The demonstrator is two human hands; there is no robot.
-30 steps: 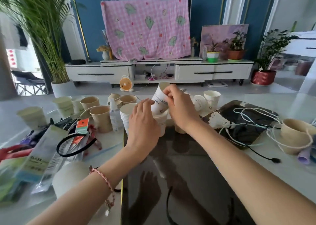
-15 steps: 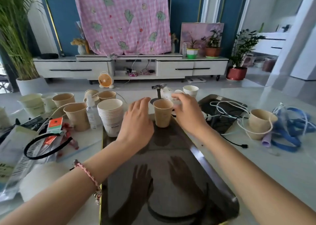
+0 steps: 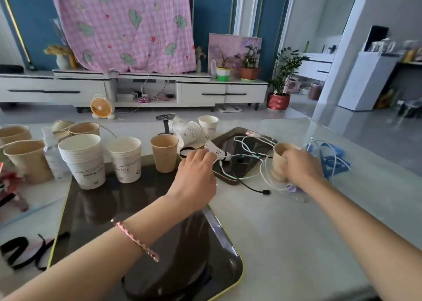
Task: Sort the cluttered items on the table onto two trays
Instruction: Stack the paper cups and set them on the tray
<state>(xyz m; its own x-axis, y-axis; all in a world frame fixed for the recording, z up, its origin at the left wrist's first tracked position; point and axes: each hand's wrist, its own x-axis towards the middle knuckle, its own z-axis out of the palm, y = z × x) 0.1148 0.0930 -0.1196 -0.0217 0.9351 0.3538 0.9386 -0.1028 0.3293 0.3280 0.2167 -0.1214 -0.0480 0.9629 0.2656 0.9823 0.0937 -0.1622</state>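
Note:
A big dark tray [image 3: 91,211] lies in front of me. At its far end stand two stacks of white paper cups [image 3: 82,161] [image 3: 125,159] and a single brown cup [image 3: 164,152]. A smaller dark tray [image 3: 228,136] farther right holds tangled cables [image 3: 249,145] and a white shuttlecock [image 3: 215,150]. My right hand [image 3: 299,169] grips a brown paper cup [image 3: 279,161] that stands on the table with a white cable looped round it. My left hand [image 3: 196,177] hovers at the small tray's near edge with bent fingers over a white cable; whether it pinches the cable is hidden.
More brown cups [image 3: 27,159] and a clear bottle [image 3: 51,154] stand left of the big tray. White cups [image 3: 194,129] lie tipped behind it beside a small black stand [image 3: 165,123]. A blue cord bundle [image 3: 331,159] lies right of my right hand. Black straps [image 3: 20,250] lie near left.
My right hand left the brown cup on the big tray, moved right and took hold of the brown cup among the cables. My left hand moved right to the small tray's edge.

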